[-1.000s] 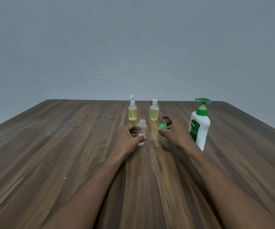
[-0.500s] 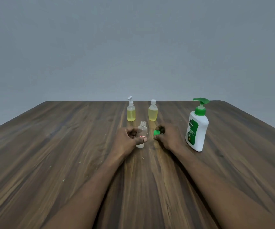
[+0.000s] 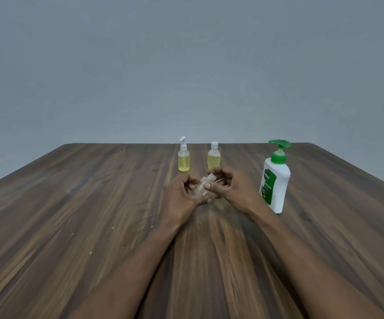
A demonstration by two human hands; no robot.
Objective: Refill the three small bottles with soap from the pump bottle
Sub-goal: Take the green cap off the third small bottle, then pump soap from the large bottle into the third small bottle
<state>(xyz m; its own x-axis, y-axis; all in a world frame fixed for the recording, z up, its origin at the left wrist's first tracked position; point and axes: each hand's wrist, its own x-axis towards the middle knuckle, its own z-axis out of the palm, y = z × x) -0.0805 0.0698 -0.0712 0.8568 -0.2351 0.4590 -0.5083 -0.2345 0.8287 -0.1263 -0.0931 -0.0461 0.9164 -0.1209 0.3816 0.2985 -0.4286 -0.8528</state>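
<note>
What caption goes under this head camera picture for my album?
The left hand and right hand hold a tilted clear bottle near two yellow bottles and the pump bottle.

On the desk (image 3: 94, 203), a spray bottle (image 3: 183, 158) is set left of a capped bottle (image 3: 213, 157), both behind the tilted bottle (image 3: 200, 189); the pump bottle (image 3: 276, 180) is placed at right.

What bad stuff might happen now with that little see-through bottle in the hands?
1. The left hand grips the clear small bottle at a tilt, with the right hand curled at its neck. It might slip out onto the table.
2. The right forearm passes close to the pump bottle, so a sideways swing might topple it.
3. The spray bottle and capped bottle, both yellow-filled, stand just behind the hands. A forward nudge might tip them.
</note>
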